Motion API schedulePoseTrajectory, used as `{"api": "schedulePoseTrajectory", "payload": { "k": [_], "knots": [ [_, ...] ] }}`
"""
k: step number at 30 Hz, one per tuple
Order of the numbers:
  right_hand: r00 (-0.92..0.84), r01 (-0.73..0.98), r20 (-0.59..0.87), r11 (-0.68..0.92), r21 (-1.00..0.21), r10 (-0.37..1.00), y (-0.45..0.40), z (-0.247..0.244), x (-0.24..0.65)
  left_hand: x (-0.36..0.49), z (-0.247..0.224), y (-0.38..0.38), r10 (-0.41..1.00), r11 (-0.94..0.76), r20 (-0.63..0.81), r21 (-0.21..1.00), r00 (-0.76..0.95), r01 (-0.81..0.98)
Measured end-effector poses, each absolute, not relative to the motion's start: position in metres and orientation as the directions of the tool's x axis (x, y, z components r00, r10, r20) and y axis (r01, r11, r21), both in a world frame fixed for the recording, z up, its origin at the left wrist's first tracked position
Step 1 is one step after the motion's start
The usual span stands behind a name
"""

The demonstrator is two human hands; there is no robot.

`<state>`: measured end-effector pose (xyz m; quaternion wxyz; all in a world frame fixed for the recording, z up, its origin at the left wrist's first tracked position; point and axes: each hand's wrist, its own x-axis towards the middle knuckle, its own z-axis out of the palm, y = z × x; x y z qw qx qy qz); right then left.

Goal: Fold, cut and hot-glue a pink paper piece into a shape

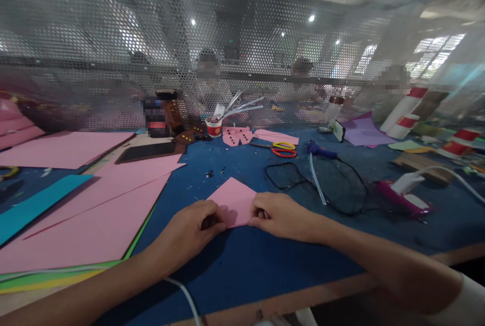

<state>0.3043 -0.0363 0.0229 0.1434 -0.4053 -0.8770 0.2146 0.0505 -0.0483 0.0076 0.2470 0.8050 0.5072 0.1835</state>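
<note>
The small pink paper (235, 202) lies flat on the blue table (212, 270), directly between the fingertips of both hands. One corner points away from the person, and its near edge runs crosswise from the left hand (200, 222) to the right hand (276, 212). Neither hand is nearer, as both touch it; the sheet's full long axis cannot be told (the fingers cover its sides).

The left hand's fingers are curled in, thumb and fingertips nearly closed on the paper's near left side. The right hand mirrors this, gripping the near right side; whether any fingertip is tucked beneath cannot be seen.

Counted outward from that small paper: beyond it, one cup (214, 129) holding several clear sticks, and two cut pink pieces, one dotted (238, 136) and one plain (278, 137). Beyond it to the right are one pair of scissors (273, 149) and one blue glue gun (322, 151), with one clear stick (317, 179) reaching back from it. To its left are one teal sheet (41, 199) and several large pink sheets (87, 220), too overlapped to count.
</note>
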Motion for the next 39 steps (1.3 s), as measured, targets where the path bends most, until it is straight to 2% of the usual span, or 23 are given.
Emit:
{"api": "schedulePoseTrajectory", "payload": {
  "k": [33,39],
  "knots": [
    [-0.585,0.692,0.076,0.545,-0.474,0.808,-0.0383,0.0231,0.3005,0.0524,0.0105,-0.0478,0.91,-0.361,0.025,0.537,0.413,0.763],
    [-0.587,0.689,0.084,0.551,-0.471,0.805,-0.0373,0.0207,0.301,0.0505,0.008,-0.0496,0.864,-0.466,0.111,0.545,0.491,0.697]
  ]
}}
